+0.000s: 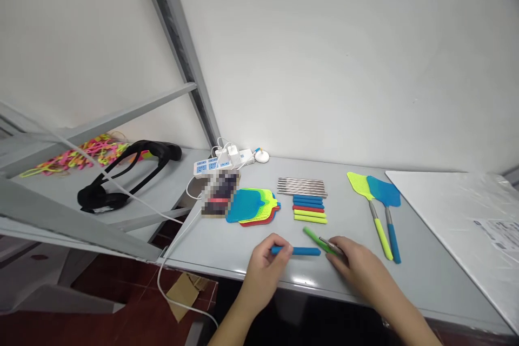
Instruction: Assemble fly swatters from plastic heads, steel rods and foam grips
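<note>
Beyond the left hand (263,265), pinching a blue handle (304,251), lie swatter heads (245,206). Right of the right hand (352,259), gripping a shiny rod (330,245), lie swatters (386,193).

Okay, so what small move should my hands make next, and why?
Probably line up the metal rod in your right hand with the free end of the blue handle in your left hand; the rod isn't in it yet, and the blue swatter shows a metal shaft meeting a similar handle.
</note>
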{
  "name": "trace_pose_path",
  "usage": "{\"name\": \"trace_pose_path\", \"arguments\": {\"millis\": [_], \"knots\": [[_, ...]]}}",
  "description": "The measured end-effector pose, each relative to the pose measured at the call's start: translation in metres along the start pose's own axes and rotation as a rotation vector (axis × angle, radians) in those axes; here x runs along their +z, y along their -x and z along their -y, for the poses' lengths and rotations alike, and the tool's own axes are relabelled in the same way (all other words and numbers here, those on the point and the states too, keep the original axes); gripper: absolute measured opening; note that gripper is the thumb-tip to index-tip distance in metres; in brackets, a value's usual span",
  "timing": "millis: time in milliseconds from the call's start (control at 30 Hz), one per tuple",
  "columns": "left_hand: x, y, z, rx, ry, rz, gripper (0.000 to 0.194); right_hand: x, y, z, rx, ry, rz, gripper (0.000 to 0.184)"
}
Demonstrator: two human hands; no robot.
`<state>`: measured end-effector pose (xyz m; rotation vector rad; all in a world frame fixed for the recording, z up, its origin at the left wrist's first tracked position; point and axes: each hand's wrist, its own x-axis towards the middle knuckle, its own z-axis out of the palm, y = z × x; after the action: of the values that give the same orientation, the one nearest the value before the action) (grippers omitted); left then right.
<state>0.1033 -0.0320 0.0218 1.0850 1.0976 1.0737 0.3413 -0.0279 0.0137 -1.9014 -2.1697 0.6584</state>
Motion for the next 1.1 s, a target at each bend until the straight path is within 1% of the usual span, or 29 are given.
{"name": "trace_pose_path", "arguments": {"millis": [67,100,200,300,367,433,500,567,633,700,733,767,800,833,867,933,1000,1100], "knots": [[-0.006,0.001,0.000,-0.047,0.204,-0.044,0.035,0.004,-0.005,0.001,-0.053,0.023,-0.018,0.025],[-0.007,0.001,-0.001,-0.054,0.261,-0.056,0.038,0.005,-0.008,0.002,-0.073,0.042,-0.030,0.026],[-0.003,0.002,-0.003,-0.034,0.350,-0.105,0.038,0.007,-0.020,0.003,-0.116,0.126,-0.087,0.027],[0.005,-0.001,-0.001,-0.046,0.448,-0.132,0.036,0.013,-0.030,0.000,-0.123,0.220,-0.184,0.026],[0.011,-0.005,0.004,-0.086,0.443,-0.144,0.034,0.019,-0.034,-0.003,-0.121,0.261,-0.274,0.025],[0.015,-0.011,0.010,-0.114,0.376,-0.167,0.036,0.024,-0.034,-0.007,-0.133,0.279,-0.384,0.025],[0.020,-0.015,0.015,-0.122,0.286,-0.160,0.039,0.026,-0.030,-0.008,-0.167,0.243,-0.494,0.024],[0.024,-0.018,0.016,-0.124,0.181,-0.118,0.037,0.026,-0.022,-0.007,-0.218,0.126,-0.593,0.020],[0.027,-0.020,0.013,-0.123,0.031,-0.039,0.033,0.024,-0.013,-0.003,-0.267,-0.069,-0.711,0.014],[0.032,-0.021,0.007,-0.109,-0.150,0.064,0.032,0.020,-0.007,0.002,-0.265,-0.329,-0.859,0.015],[0.034,-0.021,0.004,-0.095,-0.240,0.116,0.034,0.018,-0.006,0.006,-0.247,-0.497,-0.920,0.019],[0.037,-0.022,0.001,-0.076,-0.324,0.154,0.035,0.014,-0.007,0.010,-0.222,-0.695,-0.954,0.023],[0.041,-0.023,-0.002,-0.054,-0.399,0.179,0.034,0.010,-0.008,0.014,-0.193,-0.913,-0.950,0.028],[0.045,-0.023,-0.003,-0.032,-0.462,0.192,0.032,0.004,-0.011,0.019,-0.164,-1.135,-0.903,0.032],[0.048,-0.024,-0.003,-0.013,-0.515,0.197,0.030,-0.002,-0.014,0.024,-0.139,-1.349,-0.820,0.034],[0.055,-0.025,-0.002,0.020,-0.579,0.195,0.029,-0.016,-0.019,0.035,-0.100,-1.665,-0.638,0.040],[0.060,-0.025,0.002,0.056,-0.602,0.186,0.033,-0.028,-0.022,0.045,-0.077,-1.829,-0.509,0.044],[0.061,-0.023,0.007,0.113,-0.613,0.169,0.040,-0.037,-0.022,0.057,-0.079,-1.904,-0.416,0.044]]}}
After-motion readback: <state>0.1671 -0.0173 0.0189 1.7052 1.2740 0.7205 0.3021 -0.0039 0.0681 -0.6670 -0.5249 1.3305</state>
